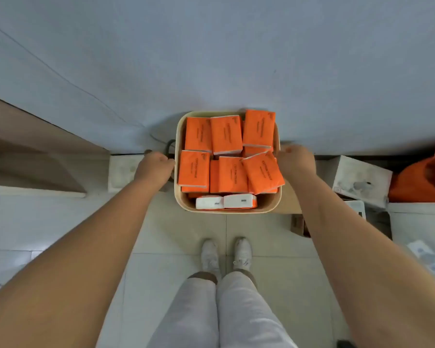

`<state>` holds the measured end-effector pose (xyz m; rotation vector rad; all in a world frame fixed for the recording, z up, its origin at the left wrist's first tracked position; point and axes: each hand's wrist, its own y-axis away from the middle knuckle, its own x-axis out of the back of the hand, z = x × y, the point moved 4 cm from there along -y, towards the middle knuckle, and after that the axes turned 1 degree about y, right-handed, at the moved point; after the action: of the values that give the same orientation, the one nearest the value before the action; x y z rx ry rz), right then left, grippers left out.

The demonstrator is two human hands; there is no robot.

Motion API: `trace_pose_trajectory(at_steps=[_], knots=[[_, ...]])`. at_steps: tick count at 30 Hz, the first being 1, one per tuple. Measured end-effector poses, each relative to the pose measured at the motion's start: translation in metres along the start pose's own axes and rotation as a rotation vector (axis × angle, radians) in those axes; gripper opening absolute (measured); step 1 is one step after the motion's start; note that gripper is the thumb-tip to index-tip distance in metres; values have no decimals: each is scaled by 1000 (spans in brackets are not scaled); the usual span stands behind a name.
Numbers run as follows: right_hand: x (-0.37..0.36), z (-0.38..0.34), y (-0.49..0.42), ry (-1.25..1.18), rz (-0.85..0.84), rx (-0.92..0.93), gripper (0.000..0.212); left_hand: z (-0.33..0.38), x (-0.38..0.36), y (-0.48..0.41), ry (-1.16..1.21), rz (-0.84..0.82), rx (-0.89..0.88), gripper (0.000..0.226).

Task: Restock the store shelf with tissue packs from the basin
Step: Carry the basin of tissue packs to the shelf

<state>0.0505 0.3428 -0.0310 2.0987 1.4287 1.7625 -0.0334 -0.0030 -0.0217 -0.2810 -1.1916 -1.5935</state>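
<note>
Orange tissue packs [226,156] fill the cream basin [226,210] at the centre of the frame, with two white-faced packs at its lower edge. The left hand [156,167] grips the basin's left wall and the right hand [295,159] its right wall, fingers curled. White shoes [210,254] stand just below on the tiled floor [176,234].

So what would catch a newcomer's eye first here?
The bright orange tissue packs stand out first, piled in a cream basin at the centre of the view. The left hand and right hand hold its two sides, and the person's white shoes stand just below on pale tiles.
</note>
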Motion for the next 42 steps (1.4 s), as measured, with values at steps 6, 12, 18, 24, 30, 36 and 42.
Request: trace_pose_trajectory(at_steps=[6,12,18,24,30,36,42], knots=[[-32,17,-37,-6,37,-41,32,-20,-37,-47,108,26,127,19],[-46,34,-60,41,74,7,31,-34,-72,-68,357,-32,211,14],[-58,43,-76,64,-8,14,39,-32,-79,-79,228,-59,177,26],[-58,44,-66,146,25,34,33,-21,-72,-71,99,-68,90,29],[-32,29,-16,160,58,78,36,-28,-34,-21,235,-85,180,25],[-1,-15,46,160,26,179,34,-36,26,45,344,19,231,25],[21,-83,99,210,-33,411,37,-65,106,133,416,233,269,24]])
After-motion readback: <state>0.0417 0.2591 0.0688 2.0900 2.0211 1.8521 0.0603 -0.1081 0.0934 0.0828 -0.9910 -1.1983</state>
